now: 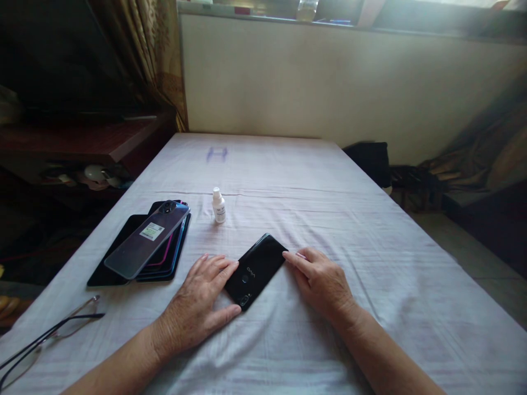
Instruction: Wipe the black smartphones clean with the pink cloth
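A person is working at a cloth-covered worktop point(288, 181), and a black phone point(263, 263) is lying back upward near the middle, slanting from near left to far right. The left hand point(201, 299) is spreading loosely around the phone's near-left end, its forefinger and thumb touching the edges without clenching. The right hand point(323, 277) is curling inward, its fingertips meeting the far-right corner; whether they are pinching it cannot be told. The step in hand seems to be steadying or squaring the phone, and a next move such as lifting it would be calling for fingers to get under its thin rim

The phone's back is gleaming like dark glass, with rounded corners and a slim oblong camera patch. To the left, a stack of phones point(144, 258) is lying slightly fanned, the uppermost a smooth purplish-grey slab bearing a white label. A small white bottle point(219, 211), seemingly plastic, is standing upright beyond the phone. Thin-framed eyeglasses point(82, 316) are resting at near left, and the pale cloth is creasing softly underneath
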Tool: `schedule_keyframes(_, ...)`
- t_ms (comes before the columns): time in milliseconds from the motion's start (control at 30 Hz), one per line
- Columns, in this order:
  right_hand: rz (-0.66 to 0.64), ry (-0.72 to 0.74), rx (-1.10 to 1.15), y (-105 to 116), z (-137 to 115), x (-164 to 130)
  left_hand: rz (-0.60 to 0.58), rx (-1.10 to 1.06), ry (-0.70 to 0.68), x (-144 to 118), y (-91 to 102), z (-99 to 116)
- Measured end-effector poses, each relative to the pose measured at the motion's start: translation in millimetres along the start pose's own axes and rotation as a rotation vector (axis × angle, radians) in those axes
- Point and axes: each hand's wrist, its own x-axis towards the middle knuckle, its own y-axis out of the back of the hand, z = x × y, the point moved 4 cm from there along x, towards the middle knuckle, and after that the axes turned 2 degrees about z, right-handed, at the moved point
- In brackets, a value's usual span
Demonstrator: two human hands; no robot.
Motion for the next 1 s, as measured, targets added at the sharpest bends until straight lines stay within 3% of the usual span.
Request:
schedule_keyframes(267, -0.002, 0.127, 0.09, 0.1, -27.4, -0.6, 0.001, 0.014, -0.015, -1.1, -0.7, 0.5)
schedule_keyframes(533, 0.024, -0.025, -0.022, 0.8, 8.7, -1.1, 0.037, -0.01, -0.042, -1.9, -2.4, -0.1)
schedule_keyframes(800, 0.035, 0.127, 0.08, 0.6, -28.7, 0.3, 0.014, 0.01, -0.036, -2.6, -4.2, -1.7)
schedule_keyframes(1000, 0.029, 0.046, 0.032, -0.1, -6.2, 0.3, -0.021, 0.006, -0.031, -2.0, -4.6, -2.6)
